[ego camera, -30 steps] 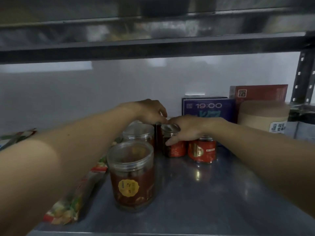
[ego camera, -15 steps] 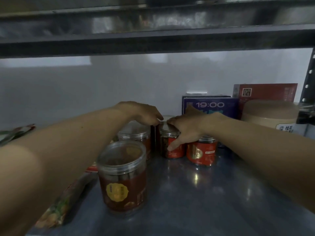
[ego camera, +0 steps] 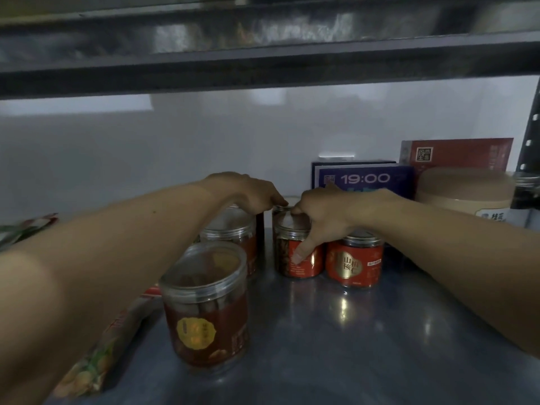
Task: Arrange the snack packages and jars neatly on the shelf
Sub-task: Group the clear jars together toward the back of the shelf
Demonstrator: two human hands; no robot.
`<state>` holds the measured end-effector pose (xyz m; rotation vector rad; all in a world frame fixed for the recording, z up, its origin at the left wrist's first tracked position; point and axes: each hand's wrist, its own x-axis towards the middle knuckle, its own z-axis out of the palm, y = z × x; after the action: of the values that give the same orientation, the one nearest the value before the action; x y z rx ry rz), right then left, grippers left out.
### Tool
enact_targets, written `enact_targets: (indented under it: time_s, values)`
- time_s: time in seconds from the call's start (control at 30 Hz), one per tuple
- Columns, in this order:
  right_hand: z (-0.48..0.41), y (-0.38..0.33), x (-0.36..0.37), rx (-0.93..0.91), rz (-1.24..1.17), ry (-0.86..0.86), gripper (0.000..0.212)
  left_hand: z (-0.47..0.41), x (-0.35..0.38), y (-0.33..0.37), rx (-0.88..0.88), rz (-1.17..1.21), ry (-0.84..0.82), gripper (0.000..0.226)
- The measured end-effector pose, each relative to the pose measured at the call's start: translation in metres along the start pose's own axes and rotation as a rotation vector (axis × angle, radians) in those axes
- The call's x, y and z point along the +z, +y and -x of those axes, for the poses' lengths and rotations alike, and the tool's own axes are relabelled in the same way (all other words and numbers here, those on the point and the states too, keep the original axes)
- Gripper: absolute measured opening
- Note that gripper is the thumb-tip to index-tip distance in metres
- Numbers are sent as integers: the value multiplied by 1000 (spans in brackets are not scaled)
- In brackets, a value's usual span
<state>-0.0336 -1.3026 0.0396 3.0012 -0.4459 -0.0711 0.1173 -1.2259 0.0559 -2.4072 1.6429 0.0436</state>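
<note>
On the grey metal shelf (ego camera: 336, 340) stand several clear-lidded jars with red labels. My right hand (ego camera: 320, 213) grips the small middle jar (ego camera: 298, 258) from above, thumb down its front. My left hand (ego camera: 251, 194) reaches over the tall rear jar (ego camera: 233, 232), its fingers curled on a dark jar (ego camera: 280, 208) behind, mostly hidden. A big jar (ego camera: 206, 308) stands in front under my left forearm. Another small red jar (ego camera: 355, 263) stands to the right. Snack packets (ego camera: 96, 352) lie along the left.
A purple box (ego camera: 365, 179), a red box (ego camera: 455, 154) and a tan round tub (ego camera: 464, 191) stand at the back right. The upper shelf's edge (ego camera: 263, 71) hangs low overhead. A perforated upright post (ego camera: 530, 141) is at the right. A white wall lies behind.
Both hands stay on the rear jars. The view has shifted slightly closer and right. My right thumb has slid lower on the small jar's label.
</note>
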Motion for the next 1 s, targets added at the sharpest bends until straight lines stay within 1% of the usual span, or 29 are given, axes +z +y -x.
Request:
enact_targets:
  time_s: [0.2, 0.33, 0.47, 0.53, 0.7, 0.9, 1.0]
  values:
    - [13, -4, 0, 17, -76, 10, 72, 6, -2, 4, 6, -35, -15, 59]
    - [21, -7, 1, 40, -122, 14, 72, 14, -4, 4, 12, -40, -32, 58]
    - [33, -6, -2, 93, -182, 19, 76, 30, -18, 2, 56, 61, 115, 59]
    - [38, -6, -2, 110, -199, 16, 77, 37, -22, 0, 74, 89, 151, 56]
    - [49, -6, -5, 135, -235, -22, 77, 47, -15, 0, 75, 89, 142, 52]
    - [64, -4, -10, 146, -243, -68, 72, 37, -12, 5, 74, 66, 124, 48]
    - [67, -2, -10, 141, -261, -74, 75, 25, -11, 7, 92, 55, 119, 49]
